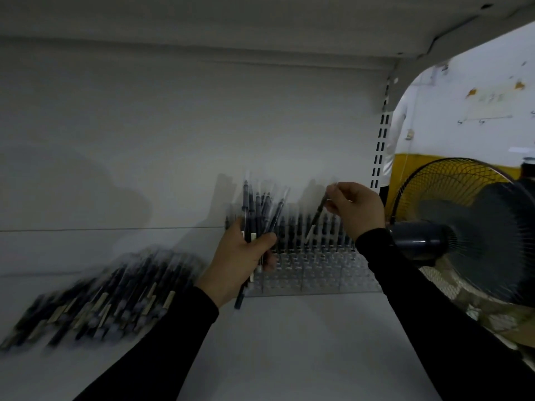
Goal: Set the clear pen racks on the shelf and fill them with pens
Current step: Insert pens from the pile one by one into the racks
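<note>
Clear pen rack (312, 273) stands on the shelf (289, 342), back rows filled. Left hand (240, 261) grips a reserve bundle of pens (260, 209); right hand (354, 208) pinches a single pen (317, 215) above the rack for insertion.

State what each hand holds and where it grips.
Left hand grips a bundle of dark pens round their lower halves. Right hand pinches one dark pen by its upper end.
</note>
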`<action>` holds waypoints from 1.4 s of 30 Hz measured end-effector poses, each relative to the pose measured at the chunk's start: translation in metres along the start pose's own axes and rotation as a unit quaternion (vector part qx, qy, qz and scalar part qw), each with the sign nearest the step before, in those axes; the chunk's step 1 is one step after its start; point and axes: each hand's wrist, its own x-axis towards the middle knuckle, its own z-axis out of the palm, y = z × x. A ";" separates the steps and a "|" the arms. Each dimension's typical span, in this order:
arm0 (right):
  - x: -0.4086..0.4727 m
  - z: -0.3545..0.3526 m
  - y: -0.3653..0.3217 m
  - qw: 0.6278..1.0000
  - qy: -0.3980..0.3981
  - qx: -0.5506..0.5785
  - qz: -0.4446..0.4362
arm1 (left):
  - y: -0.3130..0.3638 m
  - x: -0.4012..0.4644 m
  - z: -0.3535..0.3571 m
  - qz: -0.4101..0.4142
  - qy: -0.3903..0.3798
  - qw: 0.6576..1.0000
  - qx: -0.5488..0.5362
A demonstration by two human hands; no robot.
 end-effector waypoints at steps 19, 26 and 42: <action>-0.012 0.022 0.021 0.957 -0.151 -0.246 -0.032 | 0.003 -0.002 -0.005 -0.010 -0.006 1.000 -0.027; -0.024 0.010 0.004 0.973 -0.107 -0.201 -0.028 | 0.003 -0.005 -0.002 -0.018 -0.016 0.999 -0.021; -0.044 0.013 -0.026 0.965 -0.127 0.196 0.119 | 0.005 -0.012 0.008 -0.023 -0.054 0.998 -0.020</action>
